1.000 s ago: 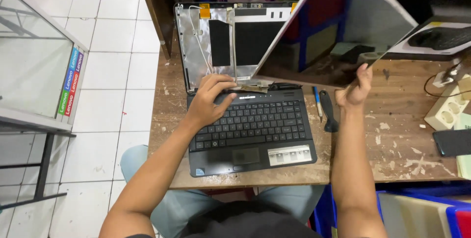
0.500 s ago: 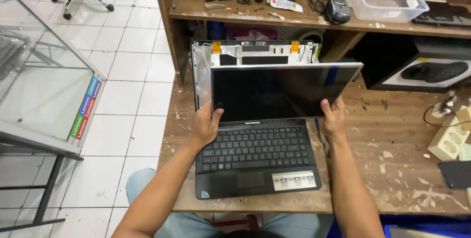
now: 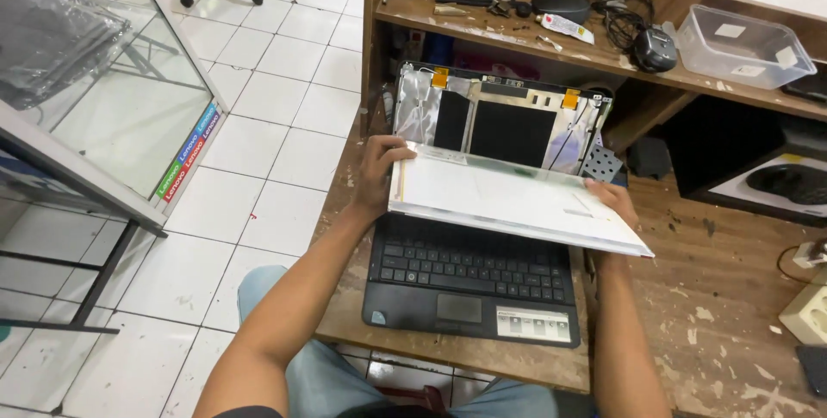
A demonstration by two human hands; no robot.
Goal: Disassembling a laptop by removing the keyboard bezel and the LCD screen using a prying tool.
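A loose screen panel is held by both hands above the black laptop base, its pale back face turned upward and tipped toward the camera. The left hand is closed on the panel's left edge, fingers curled over the top corner; the right hand is clamped on the right edge, the thumb seen on the upper face. The panel is gripped at opposite ends, apparently so that the thin sheet is kept level and not flexed — nothing is pressed on its middle.

Behind it, the empty display lid stands open, foil lining and dark patches exposed, with orange tape tabs at the top corners. The panel's far edge is held close to that lid, just above the hinge line; whether it touches cannot be told.

The base rests near the front edge of the worn wooden desk. On the shelf beyond are a mouse, tangled cables and a clear plastic tub — all well apart from the hands. A glass cabinet stands to the left on the tiled floor.
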